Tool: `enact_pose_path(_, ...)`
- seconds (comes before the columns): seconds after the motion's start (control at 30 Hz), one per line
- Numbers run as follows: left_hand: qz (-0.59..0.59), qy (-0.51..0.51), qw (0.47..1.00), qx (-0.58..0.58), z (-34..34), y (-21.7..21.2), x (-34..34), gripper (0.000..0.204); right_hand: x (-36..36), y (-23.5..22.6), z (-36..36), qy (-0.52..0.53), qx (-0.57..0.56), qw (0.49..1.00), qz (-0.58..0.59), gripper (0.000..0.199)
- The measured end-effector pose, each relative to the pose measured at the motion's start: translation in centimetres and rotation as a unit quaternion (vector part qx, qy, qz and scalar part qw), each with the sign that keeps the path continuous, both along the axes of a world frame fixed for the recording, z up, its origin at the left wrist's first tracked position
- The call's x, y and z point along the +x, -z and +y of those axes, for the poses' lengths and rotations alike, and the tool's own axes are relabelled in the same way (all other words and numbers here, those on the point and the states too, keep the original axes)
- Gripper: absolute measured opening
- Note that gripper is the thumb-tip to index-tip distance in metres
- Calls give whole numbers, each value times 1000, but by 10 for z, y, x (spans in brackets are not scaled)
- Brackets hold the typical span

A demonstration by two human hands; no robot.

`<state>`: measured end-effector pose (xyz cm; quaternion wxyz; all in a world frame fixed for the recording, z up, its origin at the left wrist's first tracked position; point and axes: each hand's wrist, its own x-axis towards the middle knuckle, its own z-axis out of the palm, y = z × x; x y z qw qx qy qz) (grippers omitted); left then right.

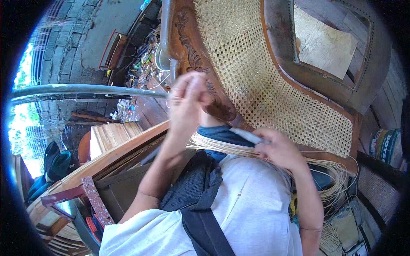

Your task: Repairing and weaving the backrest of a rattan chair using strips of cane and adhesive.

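A carved wooden chair frame (222, 109) with a woven cane panel (252, 64) stands before me. My left hand (188, 94), blurred by motion, is raised beside the carved rail with its fingers curled closed. Whatever it may pinch is too smeared to make out. Lower and to the right, my right hand (279, 147) is wrapped round a slim grey blade-like tool (247, 135), its tip pointing left toward the frame. Just under that tool, a bundle of pale cane strands (222, 146) lies across my lap, and its loops hang down at my right side.
A metal pole (85, 88) runs in from the left toward the chair. Wooden planks (113, 138) lie at left, near a maroon frame piece (64, 198). A second frame with a square opening (363, 81) is at upper right, above a labelled can (384, 143). Scraps litter the floor behind.
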<state>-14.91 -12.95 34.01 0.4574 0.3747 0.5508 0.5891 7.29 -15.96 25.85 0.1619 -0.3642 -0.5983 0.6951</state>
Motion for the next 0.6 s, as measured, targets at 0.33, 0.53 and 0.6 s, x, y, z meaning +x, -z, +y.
enact_pose_path(0.33, 592, 271, 758, 39, 61, -6, -11, 16, -71, 71, 47, 134, -38, 990, -4, 30)
enact_pose_path(0.53, 635, 361, 676, -97, 80, 19, -29, 20, -92, 83, 46, 144, -149, 977, 48, 24)
enact_pose_path(0.6, 646, 387, 653, -81, 83, 26, -32, 21, -93, 85, 49, 139, -180, 972, 52, 22)
